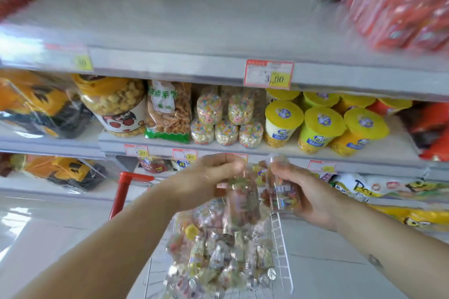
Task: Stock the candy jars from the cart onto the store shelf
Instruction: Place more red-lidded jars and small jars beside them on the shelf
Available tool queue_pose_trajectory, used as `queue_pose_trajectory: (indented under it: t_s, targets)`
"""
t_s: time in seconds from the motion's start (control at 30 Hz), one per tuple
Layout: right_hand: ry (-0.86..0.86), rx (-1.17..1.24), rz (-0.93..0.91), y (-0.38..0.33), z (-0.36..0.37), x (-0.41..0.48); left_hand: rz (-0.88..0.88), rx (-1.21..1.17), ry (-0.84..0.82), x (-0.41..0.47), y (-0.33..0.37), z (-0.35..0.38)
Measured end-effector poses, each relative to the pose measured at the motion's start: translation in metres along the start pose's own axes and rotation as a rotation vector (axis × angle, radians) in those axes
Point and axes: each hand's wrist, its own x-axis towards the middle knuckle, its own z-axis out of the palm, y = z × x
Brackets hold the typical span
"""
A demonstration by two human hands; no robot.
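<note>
Head view: left hand [211, 177] grips a clear plastic candy jar [243, 201], right hand [315, 198] a second jar [283, 189]; white wire cart [279, 238] heaped, stocking seemingly early.

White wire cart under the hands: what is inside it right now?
A loose pile of clear plastic candy jars fills the white wire cart. The clear jar gripped by the left hand covers the pile's far part; the cart floor is hidden.

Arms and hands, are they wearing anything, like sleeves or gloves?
No gloves on the left hand or right hand. Both forearms are bare, with no sleeves, watch or bracelet in view. The right forearm has one small dark mark.
</note>
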Motion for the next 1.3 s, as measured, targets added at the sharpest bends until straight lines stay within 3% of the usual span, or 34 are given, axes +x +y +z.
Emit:
queue_pose_trajectory:
  t_s: [0.13,0.3,0.4,0.57,0.7,0.77,1.2,1.3]
  targets:
    - [0.047,-0.070,-0.159,-0.053,0.023,-0.047,0.134,-0.305,0.018,-0.006,0.056,0.027]
    - [0.182,-0.279,-0.489,-0.120,0.039,-0.098,0.247,-0.398,0.090,-0.004,0.128,0.058]
    - [0.280,-0.570,-0.661,-0.154,0.037,-0.112,0.310,-0.345,0.241,0.009,0.164,0.069]
    - [0.485,-1.112,-0.823,-0.221,0.029,-0.109,0.518,-0.045,0.417,0.041,0.209,0.073]
    - [0.567,-1.539,-0.823,-0.266,0.027,-0.091,0.589,0.253,0.577,0.068,0.232,0.059]
    - [0.560,-1.660,-0.800,-0.283,0.024,-0.074,0.590,0.295,0.591,0.081,0.239,0.055]
    - [0.603,-1.837,-0.694,-0.359,-0.027,0.017,0.561,0.399,0.529,0.134,0.222,0.046]
    - [0.617,-1.886,-0.679,-0.366,-0.033,0.025,0.525,0.543,0.558,0.136,0.220,0.047]
